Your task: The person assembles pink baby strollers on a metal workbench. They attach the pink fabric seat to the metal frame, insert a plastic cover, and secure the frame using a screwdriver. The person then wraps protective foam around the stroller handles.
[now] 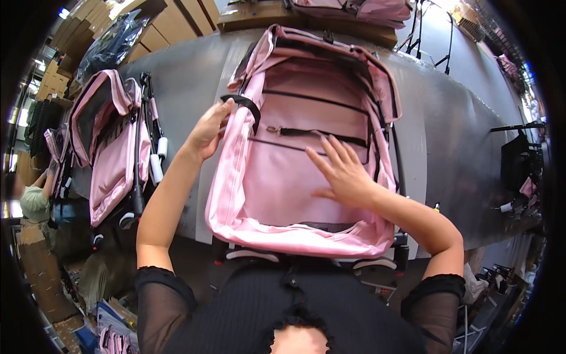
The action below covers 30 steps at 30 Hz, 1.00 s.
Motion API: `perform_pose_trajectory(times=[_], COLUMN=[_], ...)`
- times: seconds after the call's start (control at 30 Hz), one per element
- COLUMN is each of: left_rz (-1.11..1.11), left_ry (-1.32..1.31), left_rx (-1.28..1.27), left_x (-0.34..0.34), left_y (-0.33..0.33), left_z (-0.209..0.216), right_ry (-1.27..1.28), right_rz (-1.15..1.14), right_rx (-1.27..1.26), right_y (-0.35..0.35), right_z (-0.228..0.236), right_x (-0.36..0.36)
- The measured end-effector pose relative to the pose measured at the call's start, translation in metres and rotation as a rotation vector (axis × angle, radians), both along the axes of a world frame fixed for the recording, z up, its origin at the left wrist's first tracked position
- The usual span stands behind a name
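Observation:
A pink fabric pet stroller with black trim lies in front of me, its basket facing up. At its left side, my left hand curls round the pink rim, fingertips by a looped black strap. My right hand is spread over the basket's pink lining, holding nothing; whether its palm touches the fabric I cannot tell. Just beyond its fingertips a short black tether with a metal clip lies across the lining. Thin black bands cross the lining too.
The stroller rests on a grey metal table. Another pink stroller stands at the left, with a person beyond it. Cardboard boxes and a pink folded piece are at the back. A black frame stands far right.

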<state>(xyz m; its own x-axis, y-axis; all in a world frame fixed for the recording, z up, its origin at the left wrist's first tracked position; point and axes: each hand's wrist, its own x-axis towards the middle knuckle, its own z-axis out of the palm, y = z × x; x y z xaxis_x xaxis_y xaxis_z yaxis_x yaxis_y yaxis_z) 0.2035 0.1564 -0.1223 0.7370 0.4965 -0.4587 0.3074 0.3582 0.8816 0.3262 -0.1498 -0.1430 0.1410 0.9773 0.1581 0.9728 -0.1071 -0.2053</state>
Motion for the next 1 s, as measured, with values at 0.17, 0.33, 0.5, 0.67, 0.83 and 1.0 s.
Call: perform_pose_trajectory(times=[0.17,0.33,0.5,0.67,0.83,1.0], left_rz=[-0.567,-0.485,-0.268,-0.337,-0.330,-0.086], left_ry=[-0.158,-0.314,0.214,0.171,0.175,-0.106], left_rx=[1.471,1.282,0.925,0.993,0.985,0.961], left_x=[0.028,0.019,0.009,0.002,0.007,0.033], left_y=[-0.022,-0.031,-0.023,-0.019,-0.018,-0.015], left_z=[-0.002,-0.007,-0.024,-0.046,-0.047,-0.033], right_ry=[0.068,-0.071,0.000,0.179,0.079,0.563], right_rz=[0.145,-0.403,-1.033,-0.946,-0.721,-0.582], right_rx=[-0.253,0.266,0.065,0.292,0.729,0.835], right_y=[-0.005,0.009,0.041,0.046,0.012,-0.029], right_z=[0.006,-0.003,-0.031,-0.028,0.017,0.040], right_x=[0.019,0.122,0.241,0.266,0.228,0.187])
